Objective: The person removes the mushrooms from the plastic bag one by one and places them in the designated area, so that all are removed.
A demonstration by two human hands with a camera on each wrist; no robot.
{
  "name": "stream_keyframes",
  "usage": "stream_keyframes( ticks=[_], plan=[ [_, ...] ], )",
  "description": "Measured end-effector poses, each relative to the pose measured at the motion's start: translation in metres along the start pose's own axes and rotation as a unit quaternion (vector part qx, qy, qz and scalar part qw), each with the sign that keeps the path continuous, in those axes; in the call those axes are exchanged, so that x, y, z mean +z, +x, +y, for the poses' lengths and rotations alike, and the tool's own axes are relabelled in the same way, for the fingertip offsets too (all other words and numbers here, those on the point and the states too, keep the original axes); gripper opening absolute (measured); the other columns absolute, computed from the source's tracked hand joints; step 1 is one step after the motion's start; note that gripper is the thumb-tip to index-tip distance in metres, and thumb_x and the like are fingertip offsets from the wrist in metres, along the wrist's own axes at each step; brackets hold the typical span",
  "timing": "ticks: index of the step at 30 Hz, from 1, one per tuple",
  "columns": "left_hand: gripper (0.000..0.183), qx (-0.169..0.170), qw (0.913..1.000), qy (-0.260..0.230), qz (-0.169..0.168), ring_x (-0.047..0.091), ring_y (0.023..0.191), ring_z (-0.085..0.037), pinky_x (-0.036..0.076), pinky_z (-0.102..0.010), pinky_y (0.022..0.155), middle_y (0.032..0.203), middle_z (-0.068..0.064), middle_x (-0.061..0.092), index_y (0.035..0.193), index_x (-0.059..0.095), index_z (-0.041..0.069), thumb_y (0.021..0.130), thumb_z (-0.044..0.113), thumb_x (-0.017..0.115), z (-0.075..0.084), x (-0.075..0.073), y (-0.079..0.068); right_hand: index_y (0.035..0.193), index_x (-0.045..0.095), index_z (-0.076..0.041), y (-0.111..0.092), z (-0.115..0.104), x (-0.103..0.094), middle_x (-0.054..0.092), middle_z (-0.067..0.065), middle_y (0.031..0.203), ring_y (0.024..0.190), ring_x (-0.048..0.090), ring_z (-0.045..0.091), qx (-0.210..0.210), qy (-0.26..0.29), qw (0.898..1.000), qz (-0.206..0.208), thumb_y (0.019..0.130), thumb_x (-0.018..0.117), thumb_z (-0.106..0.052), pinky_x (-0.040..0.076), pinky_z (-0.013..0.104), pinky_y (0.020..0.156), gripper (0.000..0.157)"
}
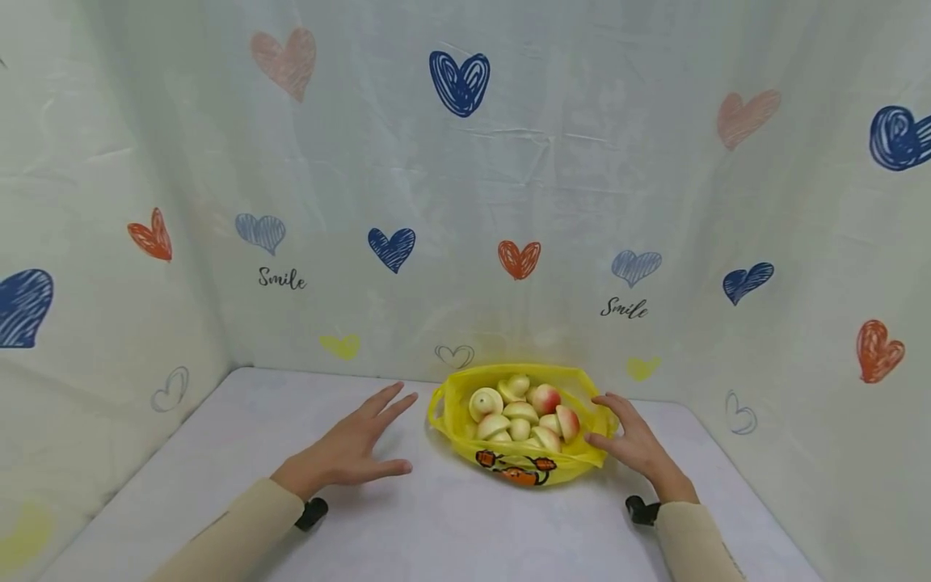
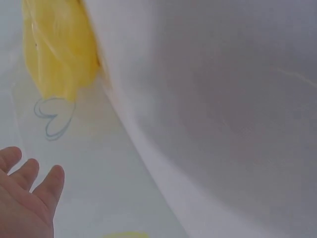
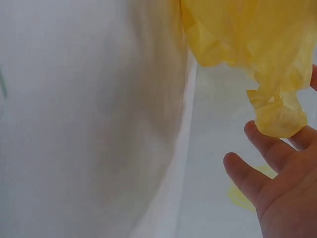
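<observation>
A yellow plastic bag (image 1: 451, 432) with an orange and black print lies on the table, its mouth spread open upward. Inside are several cream, mushroom-shaped pieces (image 1: 520, 411), some with reddish caps. My left hand (image 1: 352, 453) is held over the table to the left of the bag, fingers spread and holding nothing. At the bag's right end is my right hand (image 1: 636, 440), fingers apart. The right wrist view has its fingertips right by the bag's handle (image 3: 280, 116); whether they touch it I cannot tell.
A white table (image 1: 451, 525) lies under the bag and hands. White curtains (image 1: 349, 162) printed with hearts and "Smile" close off the back and both sides. The bag sits near the table's back edge, close to the rear curtain. Each wrist wears a small black device (image 1: 313, 514).
</observation>
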State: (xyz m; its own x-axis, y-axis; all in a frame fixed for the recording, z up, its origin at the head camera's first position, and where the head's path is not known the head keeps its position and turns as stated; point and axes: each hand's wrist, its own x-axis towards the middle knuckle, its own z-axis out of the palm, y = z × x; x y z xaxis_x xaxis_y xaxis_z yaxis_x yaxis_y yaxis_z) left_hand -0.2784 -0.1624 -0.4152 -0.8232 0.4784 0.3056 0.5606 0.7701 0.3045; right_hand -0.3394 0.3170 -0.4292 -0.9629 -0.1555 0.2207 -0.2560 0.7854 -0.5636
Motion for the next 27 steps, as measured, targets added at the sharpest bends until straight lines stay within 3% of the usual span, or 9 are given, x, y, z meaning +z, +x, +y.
stream_keyframes(
  ticks=[8,12,17,27],
  plan=[
    [0.095,-0.018,0.9992,-0.034,-0.012,0.028,0.139,-0.031,0.039,-0.056,0.099,0.159,0.000,0.015,0.152,0.023,0.032,0.075,0.075,0.058,0.017,0.005,0.022,0.139,0.042,-0.014,0.000,0.002,0.006,0.027,0.021,0.150,0.134,0.026,0.044,0.000,0.023,1.000,-0.005,0.079,0.072,-0.033,0.022,0.067,0.103,0.069],
    [0.089,-0.014,0.9977,-0.064,-0.015,0.026,0.140,-0.030,0.036,-0.055,0.101,0.158,-0.002,0.017,0.151,0.026,0.032,0.078,0.063,0.066,0.027,0.008,0.034,0.140,0.042,-0.014,0.001,0.002,0.007,0.028,0.022,0.148,0.132,0.028,0.044,0.003,0.025,1.000,-0.008,0.079,0.072,-0.033,0.024,0.066,0.103,0.070],
    [0.079,0.023,0.9950,-0.096,-0.008,0.028,0.138,-0.032,0.034,-0.054,0.104,0.155,-0.008,0.023,0.149,0.034,0.022,0.083,0.044,0.072,0.037,0.012,0.052,0.142,0.039,-0.016,0.000,0.001,0.006,0.026,0.021,0.149,0.131,0.029,0.044,0.025,0.035,0.999,-0.016,0.079,0.072,-0.034,0.028,0.066,0.101,0.074],
    [0.068,0.052,0.9909,-0.117,-0.039,0.031,0.136,-0.034,0.033,-0.054,0.104,0.152,-0.013,0.027,0.148,0.036,0.020,0.090,0.041,0.065,0.056,0.032,0.084,0.143,0.036,-0.017,0.002,0.002,0.010,0.025,0.020,0.151,0.131,0.029,0.043,0.033,0.038,0.999,-0.019,0.079,0.073,-0.033,0.028,0.065,0.101,0.076]
  ],
)
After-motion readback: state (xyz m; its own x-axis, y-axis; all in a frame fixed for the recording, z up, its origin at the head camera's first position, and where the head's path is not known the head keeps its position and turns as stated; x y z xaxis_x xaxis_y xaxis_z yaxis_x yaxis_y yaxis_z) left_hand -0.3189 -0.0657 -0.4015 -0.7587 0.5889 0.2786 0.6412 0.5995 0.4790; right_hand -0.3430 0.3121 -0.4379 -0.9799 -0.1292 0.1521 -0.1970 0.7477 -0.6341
